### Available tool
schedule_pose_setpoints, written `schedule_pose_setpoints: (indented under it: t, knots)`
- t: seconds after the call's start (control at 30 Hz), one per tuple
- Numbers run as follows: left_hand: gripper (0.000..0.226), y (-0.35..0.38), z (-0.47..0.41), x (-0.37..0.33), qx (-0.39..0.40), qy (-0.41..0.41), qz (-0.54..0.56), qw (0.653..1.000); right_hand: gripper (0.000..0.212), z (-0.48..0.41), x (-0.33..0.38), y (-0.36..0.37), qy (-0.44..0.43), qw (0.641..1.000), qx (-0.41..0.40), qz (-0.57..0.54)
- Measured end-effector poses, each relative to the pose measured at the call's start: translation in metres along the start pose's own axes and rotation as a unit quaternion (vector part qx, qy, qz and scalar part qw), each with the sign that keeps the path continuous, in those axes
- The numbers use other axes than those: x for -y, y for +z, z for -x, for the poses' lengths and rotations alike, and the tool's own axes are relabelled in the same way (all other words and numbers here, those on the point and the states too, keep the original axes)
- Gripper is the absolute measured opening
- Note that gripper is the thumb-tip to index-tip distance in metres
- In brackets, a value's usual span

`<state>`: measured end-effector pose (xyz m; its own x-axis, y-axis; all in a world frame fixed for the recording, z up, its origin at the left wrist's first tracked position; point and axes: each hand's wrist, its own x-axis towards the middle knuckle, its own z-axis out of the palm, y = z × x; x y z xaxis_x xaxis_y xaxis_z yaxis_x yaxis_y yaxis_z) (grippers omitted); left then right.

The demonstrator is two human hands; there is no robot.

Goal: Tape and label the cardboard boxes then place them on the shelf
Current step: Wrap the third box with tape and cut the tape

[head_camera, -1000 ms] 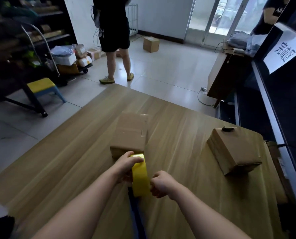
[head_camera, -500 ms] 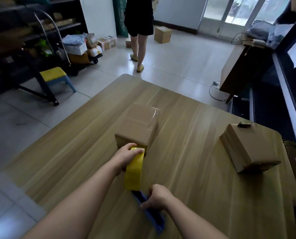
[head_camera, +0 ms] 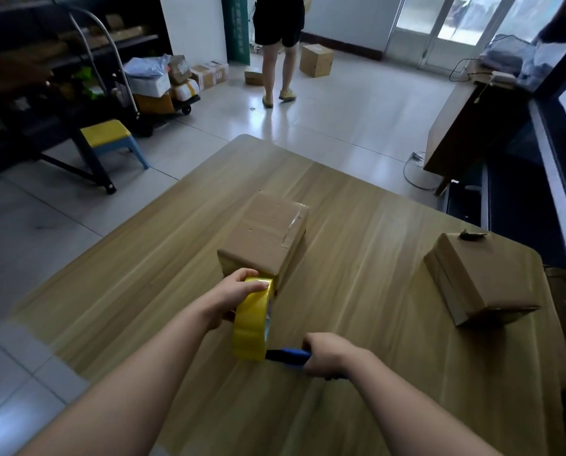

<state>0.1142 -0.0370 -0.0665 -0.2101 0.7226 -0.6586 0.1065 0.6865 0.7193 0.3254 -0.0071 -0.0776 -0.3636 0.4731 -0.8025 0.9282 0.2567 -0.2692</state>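
Left hand [head_camera: 234,299]: fingers curled over the top of the yellow tape roll [head_camera: 250,324], as 0.5 s ago.
Right hand [head_camera: 327,355]: wrapped round the blue handle [head_camera: 288,353]; the handle now points right, where it earlier pointed toward the wearer.
Centre box [head_camera: 265,235]: mid-table [head_camera: 127,274], with the roll at its near end, unchanged.
Second box [head_camera: 472,278]: right side, well apart, unmoved.

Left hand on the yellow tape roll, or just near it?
Touching. Head view: left hand grips the yellow tape roll, fingers curled over its top.

Right hand [head_camera: 327,355] swung blue handle [head_camera: 288,353] rightward.
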Motion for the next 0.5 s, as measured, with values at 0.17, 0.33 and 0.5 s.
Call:
schedule_pose_setpoints:
  t: [0.17,0.33,0.5]
  knots:
    - [0.073,0.000,0.001,0.000,0.002,-0.014,-0.018,1.000,0.036,0.014,-0.015,-0.037,0.076,0.996,-0.049,0.015]
    - [0.068,0.004,0.001,-0.002,0.018,-0.039,-0.027,0.999,0.041,0.007,-0.008,-0.053,0.071,0.974,-0.216,-0.009]
    - [0.072,0.005,0.000,0.000,0.037,-0.054,-0.017,0.998,0.030,0.003,0.012,-0.054,0.012,0.929,-0.365,-0.066]
